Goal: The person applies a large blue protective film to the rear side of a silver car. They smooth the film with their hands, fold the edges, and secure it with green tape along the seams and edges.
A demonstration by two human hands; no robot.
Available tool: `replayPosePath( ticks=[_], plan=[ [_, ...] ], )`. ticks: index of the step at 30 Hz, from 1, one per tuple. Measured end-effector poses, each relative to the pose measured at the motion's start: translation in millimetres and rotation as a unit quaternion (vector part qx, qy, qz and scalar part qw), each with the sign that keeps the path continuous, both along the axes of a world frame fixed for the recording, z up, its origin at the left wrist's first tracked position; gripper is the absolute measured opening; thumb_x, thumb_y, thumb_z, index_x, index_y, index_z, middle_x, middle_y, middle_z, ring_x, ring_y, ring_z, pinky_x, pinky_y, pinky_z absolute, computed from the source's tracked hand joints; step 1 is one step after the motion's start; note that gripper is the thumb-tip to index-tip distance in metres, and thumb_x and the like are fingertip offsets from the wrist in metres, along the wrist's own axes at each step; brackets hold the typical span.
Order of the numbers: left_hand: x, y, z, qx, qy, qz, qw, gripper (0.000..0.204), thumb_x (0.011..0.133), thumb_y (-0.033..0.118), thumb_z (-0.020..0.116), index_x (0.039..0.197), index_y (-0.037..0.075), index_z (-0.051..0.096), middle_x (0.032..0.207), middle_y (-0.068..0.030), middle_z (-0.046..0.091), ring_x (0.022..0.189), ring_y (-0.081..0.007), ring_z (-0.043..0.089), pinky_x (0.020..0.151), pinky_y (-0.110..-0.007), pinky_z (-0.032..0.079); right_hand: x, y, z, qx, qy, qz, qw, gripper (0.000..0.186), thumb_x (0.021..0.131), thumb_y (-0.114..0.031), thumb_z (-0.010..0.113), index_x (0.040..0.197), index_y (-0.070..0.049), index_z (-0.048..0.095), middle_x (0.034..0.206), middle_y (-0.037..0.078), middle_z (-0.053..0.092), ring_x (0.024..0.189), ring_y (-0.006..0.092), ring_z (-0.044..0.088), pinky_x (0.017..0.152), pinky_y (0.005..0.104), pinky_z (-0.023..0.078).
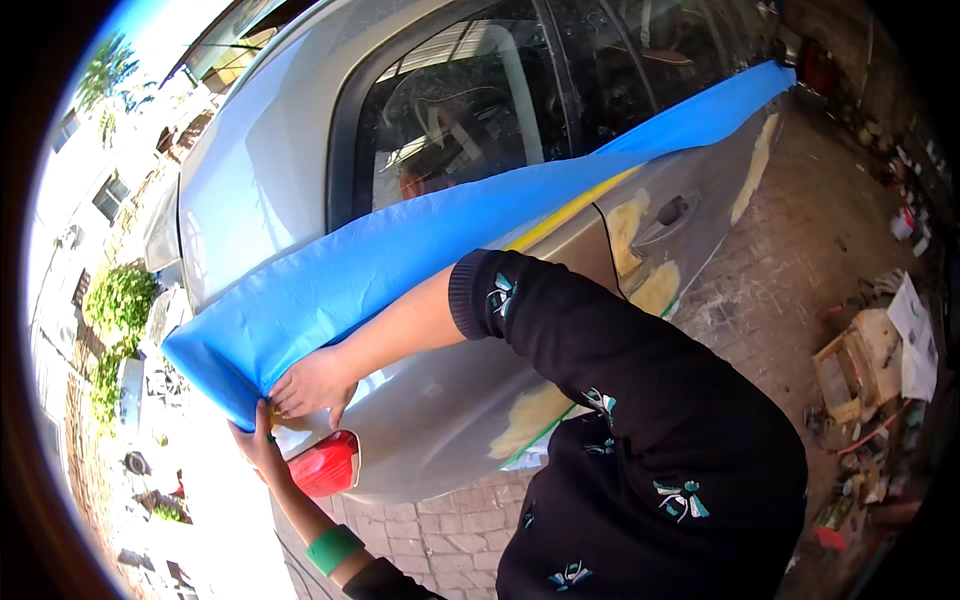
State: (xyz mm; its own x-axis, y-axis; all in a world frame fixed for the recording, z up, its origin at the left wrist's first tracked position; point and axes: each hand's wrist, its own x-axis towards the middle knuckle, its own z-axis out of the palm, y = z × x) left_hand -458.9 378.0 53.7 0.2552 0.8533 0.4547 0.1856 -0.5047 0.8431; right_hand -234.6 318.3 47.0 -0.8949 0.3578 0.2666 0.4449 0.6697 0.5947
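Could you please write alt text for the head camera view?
A person's right hand and left hand touch one end of a long blue sheet running along the side of a silver car, near its red tail light. Pale yellowish patches show below the sheet.

The right fingers are resting at the lower edge of the sheet, just right of the left fingers. From both, the sheet is running rightward along the car, below the window. The lamp is sitting just below the right fingers, the handle well to their right, the crate farther right, and the shrub beyond them, leftward.
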Motion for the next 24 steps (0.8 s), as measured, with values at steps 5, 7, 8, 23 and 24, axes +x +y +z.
replayPosePath(
  ticks=[5, 7, 8, 23, 24],
  plan=[
    [5, 25, -11, 0.092, -0.033, 0.051, 0.994, 0.054, 0.090, 0.021, 0.078, 0.126, -0.010, 0.052, 0.120, -0.0181, 0.064, 0.100, -0.0235, 0.061, 0.091, -0.035, 0.049, -6, 8, -21, 0.079, 0.086, 0.013, 0.993, 0.093, 0.088, -0.069, 0.056, 0.137, 0.010, 0.053, 0.146, 0.023, 0.051, 0.142, 0.0312, 0.043, 0.123, 0.0416, 0.025],
    [5, 35, -15, 0.088, -0.016, 0.086, 0.992, 0.058, 0.086, 0.028, 0.083, 0.121, -0.009, 0.054, 0.116, -0.0193, 0.063, 0.099, -0.0260, 0.062, 0.090, -0.037, 0.050, -7, 4, -31, 0.095, 0.091, -0.033, 0.991, 0.096, 0.088, -0.071, 0.055, 0.142, 0.009, 0.048, 0.151, 0.021, 0.046, 0.146, 0.0304, 0.037, 0.125, 0.0409, 0.020],
    [6, 36, -19, 0.096, 0.007, 0.107, 0.990, 0.061, 0.085, 0.030, 0.084, 0.121, -0.009, 0.054, 0.115, -0.0197, 0.063, 0.100, -0.0272, 0.062, 0.089, -0.038, 0.050, -10, -1, -37, 0.094, 0.098, -0.050, 0.990, 0.098, 0.088, -0.071, 0.054, 0.144, 0.008, 0.046, 0.153, 0.021, 0.044, 0.148, 0.0301, 0.035, 0.126, 0.0407, 0.018],
    [19, 0, -20, 0.185, -0.017, 0.161, 0.969, 0.071, 0.072, 0.025, 0.091, 0.122, -0.005, 0.052, 0.113, -0.0234, 0.058, 0.107, -0.0395, 0.056, 0.095, -0.046, 0.044, -94, -62, -37, -0.044, 0.335, -0.300, 0.892, 0.093, 0.090, -0.057, 0.060, 0.151, 0.007, 0.033, 0.162, 0.019, 0.029, 0.154, 0.0287, 0.020, 0.127, 0.0412, 0.012],
    [17, -3, -19, 0.194, -0.024, 0.156, 0.968, 0.070, 0.071, 0.025, 0.091, 0.121, -0.005, 0.053, 0.114, -0.0237, 0.058, 0.109, -0.0420, 0.056, 0.094, -0.047, 0.044, -98, -63, -34, -0.055, 0.336, -0.305, 0.889, 0.093, 0.090, -0.057, 0.060, 0.152, 0.007, 0.033, 0.162, 0.020, 0.029, 0.154, 0.0293, 0.020, 0.127, 0.0413, 0.013]
  ],
)
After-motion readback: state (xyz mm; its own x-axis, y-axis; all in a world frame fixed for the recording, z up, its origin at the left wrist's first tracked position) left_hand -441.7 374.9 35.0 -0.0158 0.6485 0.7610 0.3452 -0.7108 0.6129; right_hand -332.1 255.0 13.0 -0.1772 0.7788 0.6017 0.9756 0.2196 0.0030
